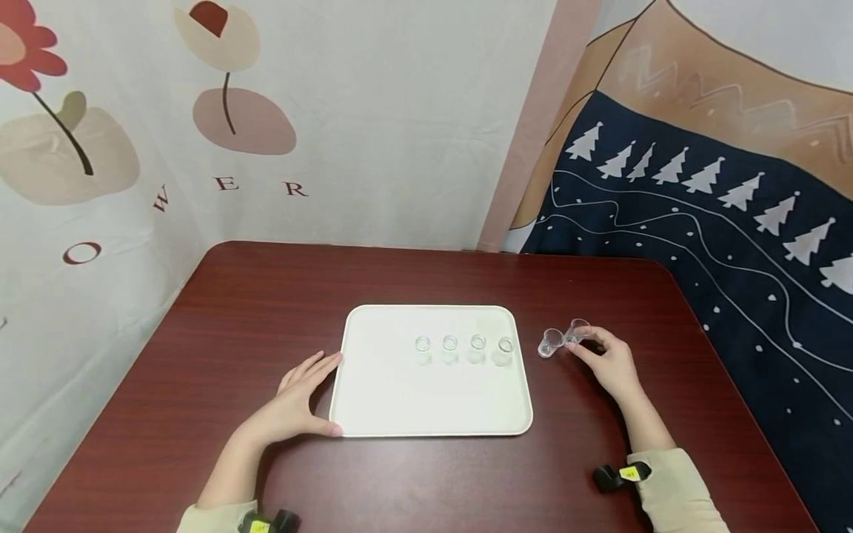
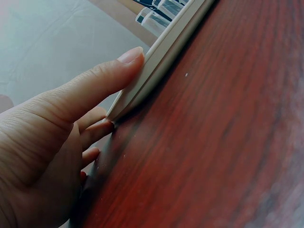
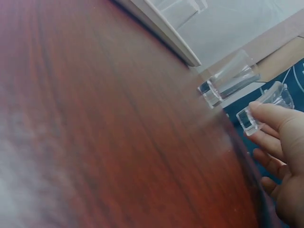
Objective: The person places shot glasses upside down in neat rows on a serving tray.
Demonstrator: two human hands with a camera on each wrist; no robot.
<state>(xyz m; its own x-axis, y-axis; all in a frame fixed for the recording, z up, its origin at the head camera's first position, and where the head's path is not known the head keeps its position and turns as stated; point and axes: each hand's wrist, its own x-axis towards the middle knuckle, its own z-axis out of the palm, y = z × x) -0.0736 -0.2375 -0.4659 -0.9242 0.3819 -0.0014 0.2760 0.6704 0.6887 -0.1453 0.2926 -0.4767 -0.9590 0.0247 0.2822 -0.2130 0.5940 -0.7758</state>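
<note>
My right hand (image 1: 611,364) pinches a small clear shot glass (image 1: 578,326) between thumb and fingers, right of the tray. In the right wrist view this held glass (image 3: 248,119) is tilted, its thick base toward the camera. Just left of it a second clear shot glass (image 1: 550,342) stands on the table. A white rectangular tray (image 1: 380,400) lies in the middle, with several clear shot glasses in a row on its right half. My left hand (image 1: 293,403) touches the tray's left side with extended fingers, the thumb at its near left corner.
The dark red wood-grain table (image 1: 426,481) runs back to a pale printed cloth (image 1: 386,148). A dark blue cloth with white trees (image 1: 666,215) hangs along the right. Both wrists carry a small black camera, such as the right one (image 1: 609,479).
</note>
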